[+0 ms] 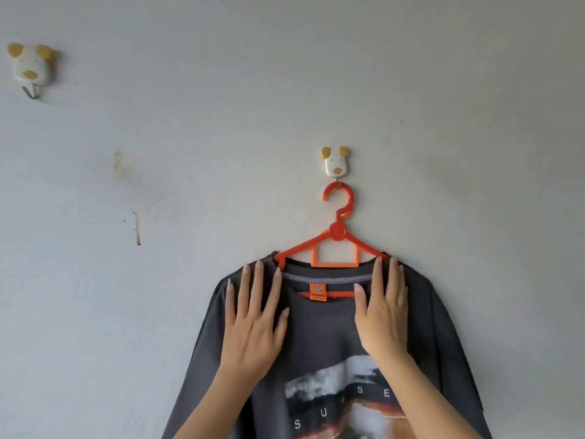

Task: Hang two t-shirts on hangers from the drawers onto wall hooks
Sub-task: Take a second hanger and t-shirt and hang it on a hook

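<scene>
A dark grey t-shirt (323,331) with a printed front hangs on an orange plastic hanger (336,232). The hanger's hook is caught on the small metal hook of a white-and-yellow dog-face wall hook (335,162). My left hand (253,321) lies flat on the shirt's left shoulder, fingers spread and pointing up. My right hand (384,312) lies flat on the right shoulder the same way. Neither hand grips anything. A second dog-face wall hook (30,66) at the upper left carries nothing.
The pale grey wall (221,122) fills the view, with a few brown stains (136,228) left of the shirt. No drawers or second shirt are in view.
</scene>
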A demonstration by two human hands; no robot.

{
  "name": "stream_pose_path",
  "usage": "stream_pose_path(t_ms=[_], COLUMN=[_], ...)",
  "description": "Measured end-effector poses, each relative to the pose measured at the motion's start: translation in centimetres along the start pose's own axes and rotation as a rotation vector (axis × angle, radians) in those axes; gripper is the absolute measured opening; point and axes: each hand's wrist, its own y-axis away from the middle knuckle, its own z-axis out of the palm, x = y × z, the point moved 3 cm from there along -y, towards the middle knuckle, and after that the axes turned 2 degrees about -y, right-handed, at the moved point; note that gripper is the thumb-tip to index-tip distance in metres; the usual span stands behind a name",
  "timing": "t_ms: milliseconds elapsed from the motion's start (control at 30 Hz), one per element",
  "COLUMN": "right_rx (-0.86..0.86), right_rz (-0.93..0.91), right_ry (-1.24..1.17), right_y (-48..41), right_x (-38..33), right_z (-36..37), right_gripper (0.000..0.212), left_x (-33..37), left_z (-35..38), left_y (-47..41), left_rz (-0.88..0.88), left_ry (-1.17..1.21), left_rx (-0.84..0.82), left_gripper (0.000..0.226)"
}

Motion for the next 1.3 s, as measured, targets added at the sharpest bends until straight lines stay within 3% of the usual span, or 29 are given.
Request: stream_pose_path(t_ms=[100,233,367,467,667,900,1100,1300], right_rx=[-0.155,-0.35,-0.609,-0.566,-0.513,-0.527,-0.622,-0.658], right_rz=[0.009,-0.016,0.052,0.127,0.113,0.097,0.102,0.183], right_ry=[0.036,0.104,0.052,-0.092,-0.157,-0.196,-0.178,-0.194], right_y=[4.1,7.9,9.9,11.1,15.6,22.9,27.0,28.8], right_x=[1.2,4.2,5.6,4.4,1.7,0.9,3.1,8.2], right_z=[2.8,3.4,0.6,-4.3,-15.8,-29.5,-36.2,-40.5], right_gripper=[0.068,0.06,0.071,0.061,0.044,0.03,0.027,0.023], left_x=[-0.7,-1.1,0.8,2.4,6.4,13.9,19.6,26.2], left_z=[1.9,2.3,0.2,-3.6,-15.0,-28.5,-33.2,-33.5], left_y=[4.4,8.6,11.5,13.0,16.1,20.0,20.9,26.1], left_rz=[0.103,0.162,0.076,-0.081,-0.247,-0.348,-0.403,-0.454], left_ry=[-0.077,-0.174,-0.129,-0.045,0.189,0.392,0.474,0.488], left_rx=[-0.145,-0.321,-0.568,-0.699,-0.59,-0.558,-0.573,-0.708], left_gripper=[0.062,0.065,0.07,0.065,0.042,0.044,0.045,0.042])
